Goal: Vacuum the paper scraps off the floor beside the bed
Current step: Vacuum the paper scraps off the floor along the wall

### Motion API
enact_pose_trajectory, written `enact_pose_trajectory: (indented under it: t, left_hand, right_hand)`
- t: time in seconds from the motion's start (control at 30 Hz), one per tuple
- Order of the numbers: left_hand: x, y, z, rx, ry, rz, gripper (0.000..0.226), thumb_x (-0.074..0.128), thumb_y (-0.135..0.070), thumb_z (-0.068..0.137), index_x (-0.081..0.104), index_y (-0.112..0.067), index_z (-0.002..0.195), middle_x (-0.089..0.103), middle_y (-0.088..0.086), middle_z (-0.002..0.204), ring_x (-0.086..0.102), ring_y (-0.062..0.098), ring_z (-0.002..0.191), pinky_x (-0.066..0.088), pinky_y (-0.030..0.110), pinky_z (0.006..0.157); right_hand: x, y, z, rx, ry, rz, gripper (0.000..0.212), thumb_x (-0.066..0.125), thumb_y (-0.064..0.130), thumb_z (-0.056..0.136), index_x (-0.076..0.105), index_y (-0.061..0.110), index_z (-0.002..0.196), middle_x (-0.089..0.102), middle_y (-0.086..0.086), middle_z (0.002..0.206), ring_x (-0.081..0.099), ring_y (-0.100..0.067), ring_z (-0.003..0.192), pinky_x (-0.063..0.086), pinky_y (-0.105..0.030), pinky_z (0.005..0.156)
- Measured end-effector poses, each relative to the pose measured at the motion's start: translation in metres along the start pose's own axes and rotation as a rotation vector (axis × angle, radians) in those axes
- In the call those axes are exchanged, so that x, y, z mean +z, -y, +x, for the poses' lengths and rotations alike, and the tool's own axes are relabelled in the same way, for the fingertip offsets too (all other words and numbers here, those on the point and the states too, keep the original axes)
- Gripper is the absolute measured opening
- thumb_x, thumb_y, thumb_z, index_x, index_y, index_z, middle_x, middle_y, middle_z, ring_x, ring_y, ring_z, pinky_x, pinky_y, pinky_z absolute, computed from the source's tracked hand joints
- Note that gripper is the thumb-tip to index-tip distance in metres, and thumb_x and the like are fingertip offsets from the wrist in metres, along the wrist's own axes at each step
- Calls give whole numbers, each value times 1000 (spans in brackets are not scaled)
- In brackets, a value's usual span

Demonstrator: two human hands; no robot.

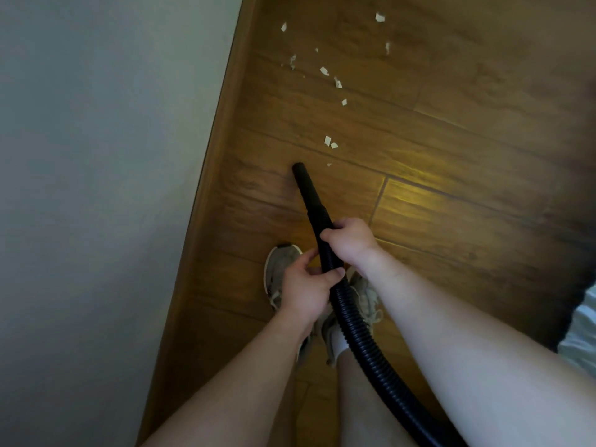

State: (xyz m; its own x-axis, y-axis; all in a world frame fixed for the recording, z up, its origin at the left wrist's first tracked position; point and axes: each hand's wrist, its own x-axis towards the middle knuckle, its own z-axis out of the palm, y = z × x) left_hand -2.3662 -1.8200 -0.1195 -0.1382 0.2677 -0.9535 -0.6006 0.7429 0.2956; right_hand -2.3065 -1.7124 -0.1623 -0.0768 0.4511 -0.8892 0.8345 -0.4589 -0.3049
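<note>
A black vacuum hose (pixel 358 337) runs up from the lower right and ends in a smooth nozzle (pixel 304 185) whose tip sits low over the wooden floor (pixel 451 124). My right hand (pixel 350 241) grips the hose just behind the nozzle. My left hand (pixel 306 285) holds it a little lower, thumb across the ribbed part. Several white paper scraps lie ahead of the tip: a pair (pixel 330 142) close by, a tiny one (pixel 329 164) right of the tip, and more (pixel 324 71) scattered farther up.
A pale wall (pixel 96 188) with a wooden skirting board (pixel 209 201) fills the left side. My feet in grey sneakers (pixel 280 266) stand under my hands. A bit of light fabric (pixel 580 333) shows at the right edge.
</note>
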Motion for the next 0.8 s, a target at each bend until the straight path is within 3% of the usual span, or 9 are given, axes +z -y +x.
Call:
enact_pose_trajectory:
  t: [0.17,0.33,0.5,0.63,0.8]
  left_hand:
    - [17,4,-2,15,9,6,45,75,-2,87,58,-34,113,76,4,95,75,19,88,59,28,74]
    - [40,14,-6,-15,-7,2,57,77,-1,86,57,-18,137,76,10,101,75,27,94,61,42,87]
    - [58,12,-7,-4,-17,2,60,75,0,87,53,-13,141,74,11,103,74,29,96,60,44,89]
    - [68,4,-6,4,-31,-3,64,76,1,86,52,-13,143,74,12,103,74,30,94,61,43,86]
    - [83,-2,-3,11,-35,-9,65,76,0,86,51,-12,145,74,15,108,75,29,95,61,45,88]
  right_hand:
    - [-15,-14,0,9,1,13,19,65,20,86,73,9,100,73,-10,88,68,-27,84,54,-32,72]
    - [-32,-29,-2,4,7,-14,22,64,20,88,71,12,107,72,-7,93,67,-26,87,49,-28,70]
    - [-47,-36,0,-12,4,-9,25,64,22,87,71,11,109,73,-9,97,67,-27,91,54,-32,78]
    - [-61,-32,3,-23,12,17,21,64,22,89,70,10,105,72,-8,95,66,-25,88,49,-29,72]
    - [-79,-29,8,-26,30,47,21,63,21,92,67,11,109,67,-5,94,65,-24,88,51,-30,75]
